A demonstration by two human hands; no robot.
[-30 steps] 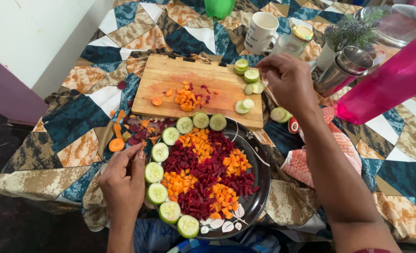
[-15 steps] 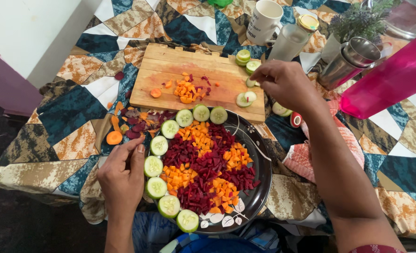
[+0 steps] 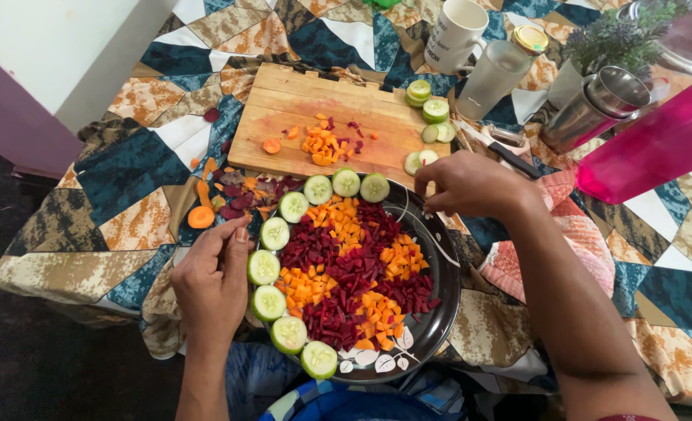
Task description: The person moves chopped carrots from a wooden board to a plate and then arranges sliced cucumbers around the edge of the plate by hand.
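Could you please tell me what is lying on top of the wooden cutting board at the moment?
On the cutting board lie a small pile of diced carrot with beetroot bits, and cucumber slices at its right end. The right hand covers the near right corner.

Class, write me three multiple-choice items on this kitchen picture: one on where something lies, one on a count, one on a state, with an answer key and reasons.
1. Where is the left hand?
A. at the plate's left rim
B. on the white mug
C. on the pink bottle

2. How many cucumber slices line the edge of the dark plate?
A. three
B. five
C. nine

3. How is the small glass jar by the mug?
A. lying on its side
B. upright with its gold lid on
C. upright with no lid

Key: 1 A, its fingers rest beside the slices at the left rim. 2 C, nine slices run from the top round to the bottom. 3 B, it stands capped behind the cutting board.
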